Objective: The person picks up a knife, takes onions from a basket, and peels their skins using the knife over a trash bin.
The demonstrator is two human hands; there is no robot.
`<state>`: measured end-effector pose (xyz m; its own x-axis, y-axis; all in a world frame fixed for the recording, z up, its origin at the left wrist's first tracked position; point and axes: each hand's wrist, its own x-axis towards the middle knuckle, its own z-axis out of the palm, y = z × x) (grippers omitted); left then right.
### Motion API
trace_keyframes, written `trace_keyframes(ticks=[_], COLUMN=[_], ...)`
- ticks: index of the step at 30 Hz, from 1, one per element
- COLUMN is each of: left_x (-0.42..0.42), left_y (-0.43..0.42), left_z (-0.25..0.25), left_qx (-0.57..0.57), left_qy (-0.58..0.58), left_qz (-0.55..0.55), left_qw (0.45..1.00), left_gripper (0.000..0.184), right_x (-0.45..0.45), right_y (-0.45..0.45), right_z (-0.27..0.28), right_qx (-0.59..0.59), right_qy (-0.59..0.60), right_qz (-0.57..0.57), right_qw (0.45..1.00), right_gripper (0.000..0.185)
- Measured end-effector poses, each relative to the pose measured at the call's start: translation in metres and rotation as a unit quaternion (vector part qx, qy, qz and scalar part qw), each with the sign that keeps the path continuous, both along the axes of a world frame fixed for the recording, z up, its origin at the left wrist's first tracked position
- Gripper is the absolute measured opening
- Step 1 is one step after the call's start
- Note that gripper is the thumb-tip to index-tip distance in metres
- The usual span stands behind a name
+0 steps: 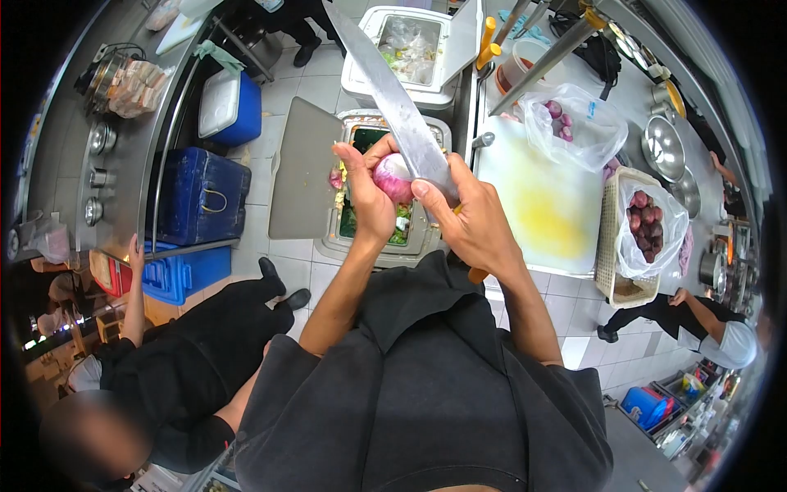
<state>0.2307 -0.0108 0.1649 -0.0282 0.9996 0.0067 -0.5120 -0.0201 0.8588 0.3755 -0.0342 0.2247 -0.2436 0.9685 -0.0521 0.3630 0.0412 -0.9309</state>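
Dark clothing (pixel 459 394) covers the wearer's torso; beyond it, the left hand (pixel 373 197) is clamped round a purple-and-white onion (pixel 393 179), and the right hand (pixel 474 220) grips a broad knife (pixel 393 94), its blade beside the onion. Both are above an open bin (pixel 334 249) holding green leaves and scraps. Farther off, an open white cooler (pixel 354 80) contains clear plastic-wrapped items. On the worktop's right side, a clear bag (pixel 602 138) has purple onions (pixel 566 127) in it; a cream basket (pixel 608 258) contains another bag (pixel 668 262), filled with dark red bulbs (pixel 646 225).
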Motion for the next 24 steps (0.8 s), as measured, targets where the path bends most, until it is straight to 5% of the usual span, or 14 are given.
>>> trace_keyframes(ticks=[7, 12, 24], left_x=[0.006, 0.005, 0.009], left_y=[0.005, 0.002, 0.003], left_z=[0.0, 0.015, 0.021], left_qx=[-0.044, -0.055, -0.108], left_qy=[-0.027, -0.06, -0.121], left_qz=[0.006, -0.031, -0.046], left_qw=[0.999, 0.996, 0.986], left_gripper=[0.099, 0.087, 0.084], right_x=[0.005, 0.01, 0.005], right_y=[-0.001, 0.003, 0.006], right_z=[0.01, 0.002, 0.01], right_qx=[-0.041, 0.124, 0.063], right_qy=[0.004, -0.007, -0.023], right_qz=[0.009, -0.006, -0.006], right_qw=[0.999, 0.992, 0.998], right_gripper=[0.043, 0.059, 0.056])
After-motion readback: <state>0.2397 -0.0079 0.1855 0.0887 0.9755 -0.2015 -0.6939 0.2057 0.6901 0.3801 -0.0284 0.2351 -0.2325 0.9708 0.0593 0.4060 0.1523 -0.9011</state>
